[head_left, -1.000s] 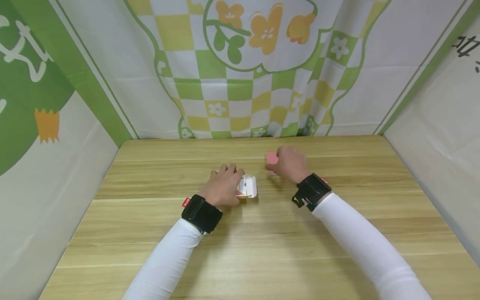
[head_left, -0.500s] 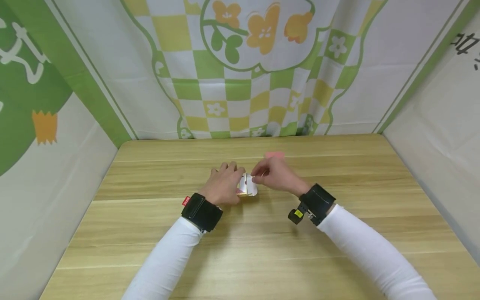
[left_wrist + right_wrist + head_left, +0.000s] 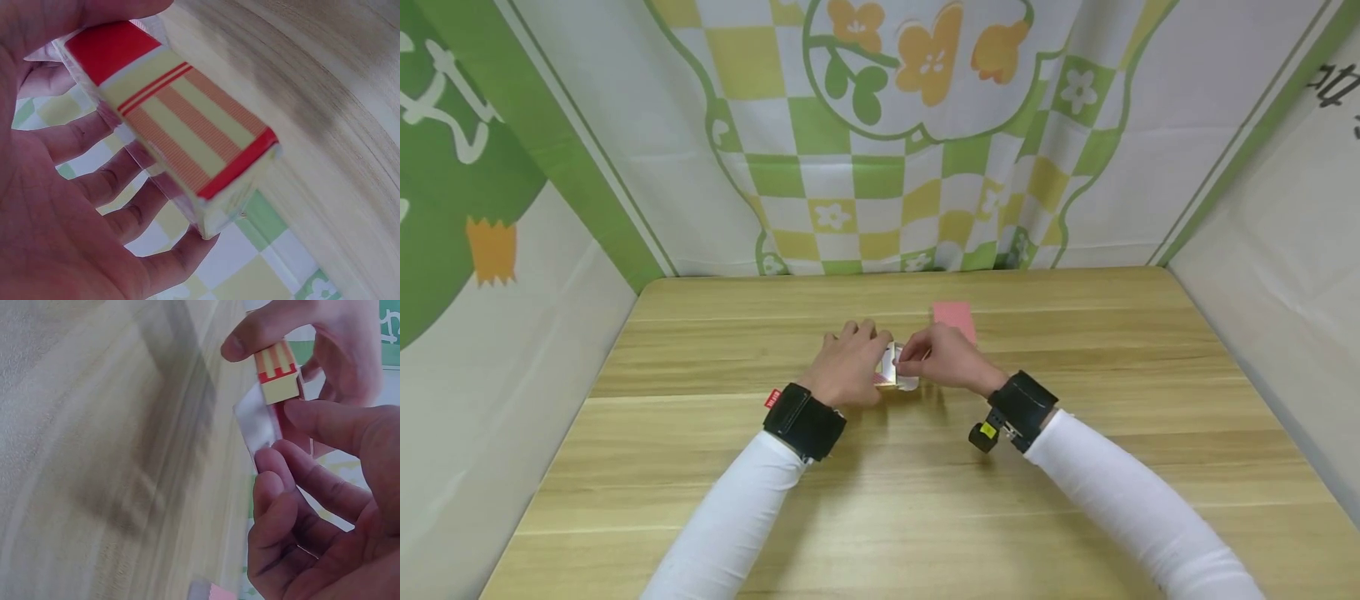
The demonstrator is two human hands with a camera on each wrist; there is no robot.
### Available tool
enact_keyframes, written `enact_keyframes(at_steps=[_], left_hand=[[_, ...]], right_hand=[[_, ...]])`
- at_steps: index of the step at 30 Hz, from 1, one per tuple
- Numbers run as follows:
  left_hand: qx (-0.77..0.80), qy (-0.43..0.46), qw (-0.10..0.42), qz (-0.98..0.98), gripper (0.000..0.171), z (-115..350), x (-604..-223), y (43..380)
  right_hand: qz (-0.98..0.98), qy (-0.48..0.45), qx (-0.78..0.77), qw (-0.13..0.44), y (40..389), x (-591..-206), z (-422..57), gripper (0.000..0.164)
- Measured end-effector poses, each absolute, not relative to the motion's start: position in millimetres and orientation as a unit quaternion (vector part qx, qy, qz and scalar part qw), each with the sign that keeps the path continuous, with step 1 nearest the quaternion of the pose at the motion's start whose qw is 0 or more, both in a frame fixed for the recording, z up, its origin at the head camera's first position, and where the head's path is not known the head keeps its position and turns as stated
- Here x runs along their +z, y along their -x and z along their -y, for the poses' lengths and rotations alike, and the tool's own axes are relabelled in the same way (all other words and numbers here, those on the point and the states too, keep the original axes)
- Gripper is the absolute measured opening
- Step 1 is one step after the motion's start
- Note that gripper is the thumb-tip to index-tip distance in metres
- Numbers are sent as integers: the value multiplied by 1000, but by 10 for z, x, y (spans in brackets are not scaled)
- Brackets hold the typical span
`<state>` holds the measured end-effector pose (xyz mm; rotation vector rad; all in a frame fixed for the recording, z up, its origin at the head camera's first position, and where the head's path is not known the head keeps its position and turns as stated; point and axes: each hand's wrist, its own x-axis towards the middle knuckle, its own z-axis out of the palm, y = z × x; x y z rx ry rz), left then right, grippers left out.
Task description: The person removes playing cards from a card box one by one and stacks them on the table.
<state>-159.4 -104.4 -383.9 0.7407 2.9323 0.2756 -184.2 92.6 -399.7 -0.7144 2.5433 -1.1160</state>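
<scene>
A small card box [image 3: 887,367] with red and cream stripes lies near the table's middle, its white end flaps facing right. My left hand [image 3: 846,367] grips it from the left; in the left wrist view the fingers curl along the side of the striped box [image 3: 187,119]. At its right end, my right hand [image 3: 951,357] has thumb and fingertips together on a white flap [image 3: 255,419], and appears to pinch it. The box's interior is hidden. Just behind the right hand lies a flat pink, card-sized rectangle [image 3: 953,315], partly covered by that hand.
The wooden table [image 3: 880,517] extends to front and sides. Behind it hangs a checked green, yellow and white curtain [image 3: 880,175], with pale fabric [image 3: 1285,192] at either side. Each wrist wears a black band [image 3: 805,422].
My right hand has moved from the pink rectangle leftward to the box's flaps, uncovering most of the rectangle. My left hand keeps its grip on the box in nearly the same place.
</scene>
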Motion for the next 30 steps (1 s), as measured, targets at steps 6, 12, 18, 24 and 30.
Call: enact_keyframes(at_steps=[6,12,18,24,30], left_hand=[[95,-250,50,-962,66,1032,-3817,1586],[92,-253,50,-962,67,1014,-3806,1580],[91,-250,53,-962,70,1005,-3803,1579],[94,-248,52,-963,70,1013,-3806,1574],[95,-246,51,-963,71,1033,-3813,1567]], right_hand=[[-886,221,-383,140,1828,-4009,-910,12],[-890,201,-383,143,1807,-3986,-911,14],[-880,194,-402,163,1807,-3988,-981,13],[-859,176,-443,186,1825,-4004,-1090,12],[-840,164,-472,212,1826,-3982,-1195,13]])
